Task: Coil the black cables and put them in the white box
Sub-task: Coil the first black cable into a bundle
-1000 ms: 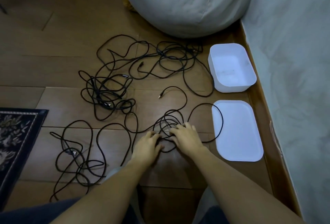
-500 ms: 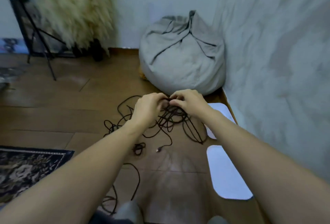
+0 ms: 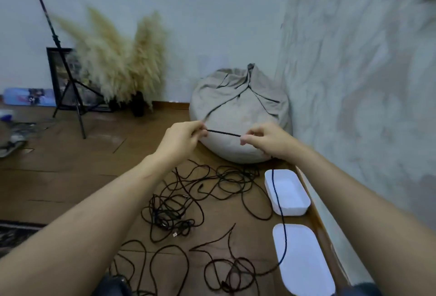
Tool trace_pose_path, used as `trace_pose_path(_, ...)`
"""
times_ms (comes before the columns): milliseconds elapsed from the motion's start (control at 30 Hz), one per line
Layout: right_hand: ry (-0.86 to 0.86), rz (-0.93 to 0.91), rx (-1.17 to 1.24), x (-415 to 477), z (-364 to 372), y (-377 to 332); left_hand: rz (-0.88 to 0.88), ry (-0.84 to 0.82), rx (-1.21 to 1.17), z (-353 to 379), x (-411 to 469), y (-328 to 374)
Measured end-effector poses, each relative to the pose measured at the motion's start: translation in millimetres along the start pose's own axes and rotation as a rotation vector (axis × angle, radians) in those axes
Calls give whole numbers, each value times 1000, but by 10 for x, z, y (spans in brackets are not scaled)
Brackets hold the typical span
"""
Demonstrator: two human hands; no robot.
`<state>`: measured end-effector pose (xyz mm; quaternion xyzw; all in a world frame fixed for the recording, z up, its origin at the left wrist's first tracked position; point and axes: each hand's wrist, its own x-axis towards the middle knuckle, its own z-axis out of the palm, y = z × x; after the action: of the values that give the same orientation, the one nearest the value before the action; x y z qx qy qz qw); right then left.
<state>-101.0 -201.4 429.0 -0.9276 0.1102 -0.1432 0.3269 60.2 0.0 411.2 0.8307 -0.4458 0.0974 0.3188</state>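
Aloft, left hand (image 3: pixel 181 140), right hand (image 3: pixel 266 141) pinch one cable (image 3: pixel 224 133); one box (image 3: pixel 290 212), one lid (image 3: pixel 304 260).

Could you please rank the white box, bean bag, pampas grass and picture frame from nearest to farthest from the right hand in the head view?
1. The bean bag, just behind the right hand, and the white box, below it: too close to call.
2. The pampas grass, back left by the wall.
3. The picture frame, farther left still.
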Motion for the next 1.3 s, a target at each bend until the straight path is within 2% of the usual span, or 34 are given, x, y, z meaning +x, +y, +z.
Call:
trace_pose_path(100, 5, -15, -133, -18, 66, 113, -23, -75, 5, 89, -96, -57)
trace_pose_path(200, 62, -45, -81, 24, 153, 77, 75, -184, -144, 189, -104, 153)
trace_pose_path(267, 72, -62, -62, 57, 171, 44, 108, -143, -120, 197, -67, 199)
trace_pose_path(367, 83, -34, -65, 93, 96, 134, -38, -46, 24, 160, -28, -96)
trace_pose_path(467, 94, -36, -94, 151, 123, 194, -130, -98, -9, 163, -69, -257)
trace_pose_path(567, 104, -84, -76, 235, 250, 84, 33, -174, -134, 209, -43, 43)
trace_pose_path(633, 96, -101, -45, 257, 285, 31, 74, -122, -110, 223, -7, 126)
trace_pose_path(733, 87, -39, -4, 215, 207, 134, -90, -1, 56, 184, 15, -115)
trace_pose_path(800, 87, -29, -16, 148, 161, 210, -156, -10, 55, 184, -11, -221)
trace_pose_path(933, 159, -79, 4, 126, 178, 158, 51, -155, -157, 250, -2, 135)
trace_pose_path(1000, 144, -97, -1, 136, 196, 96, 94, -104, -128, 288, 19, 232)
trace_pose_path(1100, 110, -37, -3, 74, 106, 167, -150, 84, 71, 232, 55, -17)
trace_pose_path(1167, 116, 0, -38, -3, 35, 278, -273, 128, 57, 189, 24, -209)
trace_pose_path(1233, 155, 3, -44, -38, 29, 302, -182, 34, -71, 192, 7, -174)
trace_pose_path(1300, 150, -30, -64, -14, 105, 213, 14, -96, -185, 228, -15, 79)
